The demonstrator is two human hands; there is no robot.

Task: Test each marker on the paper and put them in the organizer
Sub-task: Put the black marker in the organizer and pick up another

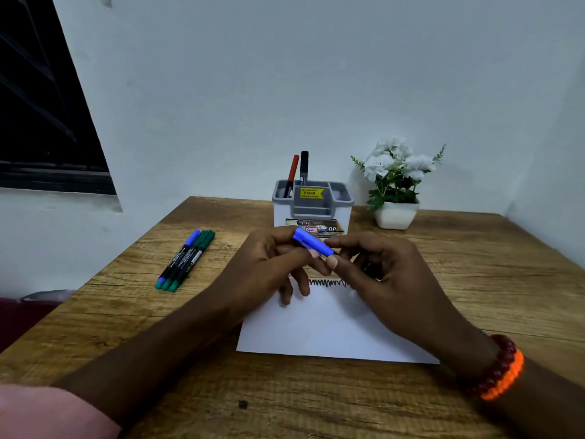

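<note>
Above the far edge of the paper (332, 324), head view: both hands meet on a blue marker (313, 243) held off the table (474, 280). The left hand (269, 264) pinches the blue cap end between thumb and curled fingers; the right hand (389, 267) pinches the other end, the barrel hidden under its fingers. The marker's long axis runs from far-left to near-right, so each hand lies at one end of it, and a pull along that line would part cap from barrel; whether the cap is seated or already loose cannot be told. A black scribble (329, 282) shows on the paper just below the hands. The organizer (311, 204) stands just beyond the hands, holding a red marker (292, 174) and a black marker (304, 167) upright in its far-left compartment. Three untested markers (185, 259) lie side by side to the left, well apart from the paper, nearer the left hand. A potted plant (395, 185) stands right of the organizer.
</note>
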